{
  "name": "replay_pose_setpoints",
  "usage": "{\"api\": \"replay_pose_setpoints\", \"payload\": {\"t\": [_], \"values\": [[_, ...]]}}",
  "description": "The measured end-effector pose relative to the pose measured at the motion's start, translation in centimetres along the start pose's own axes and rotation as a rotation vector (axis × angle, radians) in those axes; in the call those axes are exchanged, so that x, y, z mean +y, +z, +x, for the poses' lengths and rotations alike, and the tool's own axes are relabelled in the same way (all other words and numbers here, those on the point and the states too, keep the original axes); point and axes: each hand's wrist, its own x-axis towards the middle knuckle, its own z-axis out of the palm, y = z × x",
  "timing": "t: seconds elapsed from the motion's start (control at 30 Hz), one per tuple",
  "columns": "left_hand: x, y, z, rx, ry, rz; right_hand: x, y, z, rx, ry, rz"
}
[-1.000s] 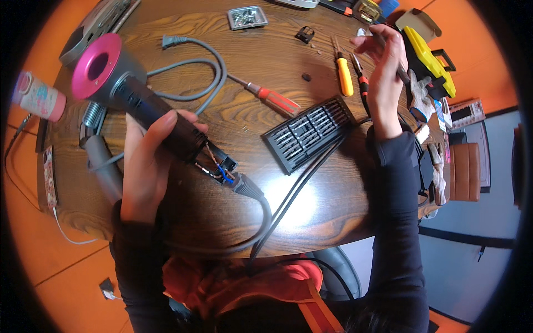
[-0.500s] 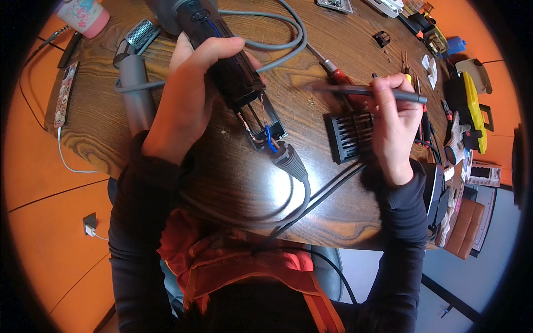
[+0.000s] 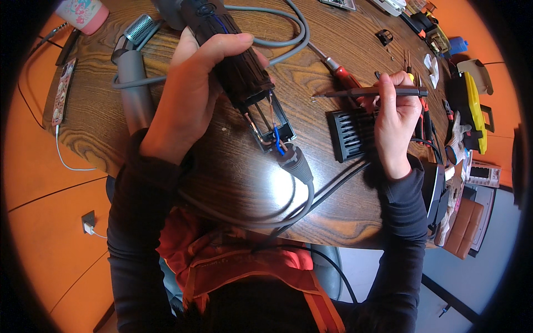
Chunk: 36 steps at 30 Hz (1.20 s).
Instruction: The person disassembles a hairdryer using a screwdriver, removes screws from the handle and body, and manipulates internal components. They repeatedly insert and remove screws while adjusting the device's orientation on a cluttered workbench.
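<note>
My left hand (image 3: 186,100) is wrapped round the dark handle (image 3: 236,66) of a hair dryer, whose head is cut off at the top edge. The handle's lower end is open, showing copper and blue wires (image 3: 277,136) above a ribbed cord sleeve (image 3: 297,165). My right hand (image 3: 397,119) grips a slim dark screwdriver (image 3: 350,92) held level, its tip above the table by some small metal bits (image 3: 315,99). Under that hand lies a black bit case (image 3: 347,136), beside a red-handled screwdriver (image 3: 345,76).
The wooden table (image 3: 250,200) holds a coiled grey cord (image 3: 297,28), grey cylinder attachments (image 3: 133,89), a pink cup (image 3: 89,16), a phone (image 3: 64,91), a small black plastic part (image 3: 385,36), gloves (image 3: 456,136), hand tools and a yellow-black toolbox (image 3: 474,105) at the right.
My right hand has come down from the upper right, swinging the slim screwdriver level over the table. The view has shifted; the dryer now appears higher, its wired end farther right.
</note>
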Motion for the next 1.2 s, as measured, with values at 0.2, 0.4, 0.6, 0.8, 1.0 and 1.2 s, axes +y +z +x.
{"api": "replay_pose_setpoints", "payload": {"t": [0.2,0.4,0.6,0.8,1.0,1.2], "values": [[0.0,-0.1,0.1,-0.011,-0.007,0.015,-0.1,0.0,0.0,0.015,0.005,-0.045],[-0.4,0.1,0.0,-0.093,-0.037,-0.013,-0.6,-0.2,-0.1,0.096,-0.076,0.147],[-0.7,0.2,-0.1,-0.121,-0.090,-0.123,-1.2,0.5,-0.3,-0.099,-0.113,0.060],[-1.0,0.3,0.0,-0.159,-0.095,-0.157,-2.0,1.1,0.7,-0.474,-0.426,-0.530],[-1.0,0.5,-0.1,-0.135,-0.091,-0.141,-2.0,2.3,1.5,-0.635,-0.366,-0.624],[-1.0,0.3,-0.1,-0.104,-0.091,-0.076,-1.6,2.9,1.6,-0.702,-0.301,-0.682]]}}
